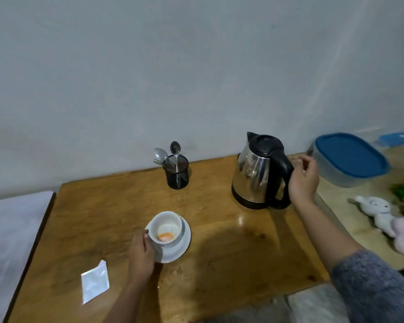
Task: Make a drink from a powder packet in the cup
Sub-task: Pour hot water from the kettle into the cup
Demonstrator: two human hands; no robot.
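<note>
A white cup [166,223] with orange powder at its bottom stands tilted on a white saucer [183,243] on the wooden table [219,264]. My left hand [141,255] grips the cup at its near left side. A steel kettle [258,173] with a black handle and lid stands at the back right. My right hand [304,180] is just to the right of the kettle's handle, fingers apart, holding nothing. The torn silver packet [95,282] lies flat at the near left.
A black mesh holder [177,174] with spoons and a fork stands at the back by the wall. To the right sit a blue-lidded container [350,157] and plush toys [387,220] on a lighter surface. A white surface [12,231] adjoins the table's left edge.
</note>
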